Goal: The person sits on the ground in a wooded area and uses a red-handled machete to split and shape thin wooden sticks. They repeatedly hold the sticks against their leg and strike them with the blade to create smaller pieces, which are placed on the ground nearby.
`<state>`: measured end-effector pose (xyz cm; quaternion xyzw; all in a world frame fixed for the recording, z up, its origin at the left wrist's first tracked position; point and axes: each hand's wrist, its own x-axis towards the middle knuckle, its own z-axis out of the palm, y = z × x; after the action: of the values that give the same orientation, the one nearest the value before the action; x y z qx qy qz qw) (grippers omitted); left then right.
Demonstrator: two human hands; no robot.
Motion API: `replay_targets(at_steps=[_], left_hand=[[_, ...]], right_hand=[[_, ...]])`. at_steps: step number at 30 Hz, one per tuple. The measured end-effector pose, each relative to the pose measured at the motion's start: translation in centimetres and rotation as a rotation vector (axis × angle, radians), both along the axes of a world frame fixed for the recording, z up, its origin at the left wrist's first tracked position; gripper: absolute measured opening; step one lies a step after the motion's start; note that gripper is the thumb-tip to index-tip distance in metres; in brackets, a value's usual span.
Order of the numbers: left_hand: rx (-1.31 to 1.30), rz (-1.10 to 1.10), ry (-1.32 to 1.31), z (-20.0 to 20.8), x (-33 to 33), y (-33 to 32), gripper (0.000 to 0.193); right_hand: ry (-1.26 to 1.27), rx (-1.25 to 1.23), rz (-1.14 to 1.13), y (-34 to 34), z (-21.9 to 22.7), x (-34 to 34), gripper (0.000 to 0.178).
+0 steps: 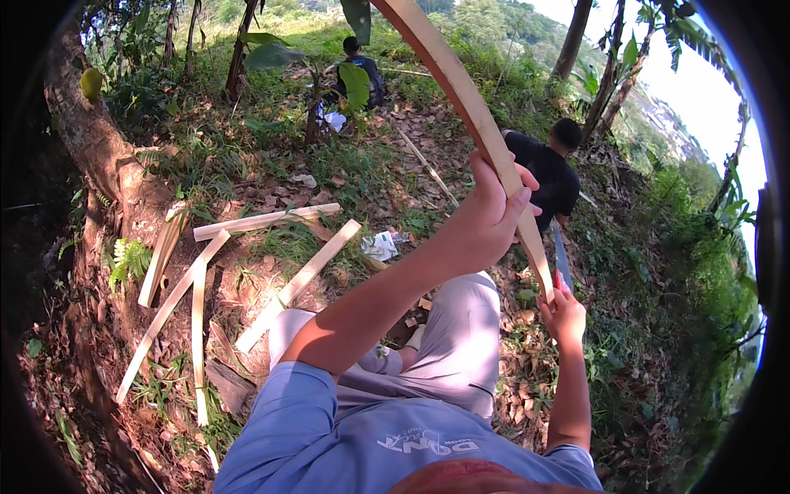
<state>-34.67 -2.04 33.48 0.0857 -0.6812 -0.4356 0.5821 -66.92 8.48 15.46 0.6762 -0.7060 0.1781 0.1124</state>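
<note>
My left hand [492, 198] is closed around a long, pale wooden strip [467, 89], its fingers wrapped over the edge and its thumb on the face. The strip slants from beyond the top of the view down toward my right hand [565, 317]. That hand is closed on the red handle of a knife [561, 257]. The knife's grey blade points up and away, right beside the strip's lower end. Whether blade and wood touch, I cannot tell. Part of the handle is hidden by my fingers.
Several cut wooden strips [303, 280] lie on the ground at the left, near a tree trunk [136, 185]. White litter [379, 245] lies ahead of my knees. One person in black [543, 177] is close at the right, another [362, 76] farther off. Green undergrowth [658, 329] covers the right slope.
</note>
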Motion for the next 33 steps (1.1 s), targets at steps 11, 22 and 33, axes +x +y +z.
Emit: replay_targets(at_steps=[11, 22, 33], left_hand=[[0.491, -0.285, -0.114, -15.4, -10.1, -0.8, 0.053], [1.108, -0.57, -0.255, -23.9, -14.1, -3.3, 0.064], [1.164, -0.462, -0.256, -25.1, -13.5, -4.5, 0.036]], right_hand=[[-0.185, 0.276, -0.375, 19.3, -6.0, -3.2, 0.043], [-0.398, 0.627, -0.335, 27.0, -8.8, 0.1, 0.037], [-0.63, 0.27, -0.1, 26.2, -5.2, 4.8, 0.026]])
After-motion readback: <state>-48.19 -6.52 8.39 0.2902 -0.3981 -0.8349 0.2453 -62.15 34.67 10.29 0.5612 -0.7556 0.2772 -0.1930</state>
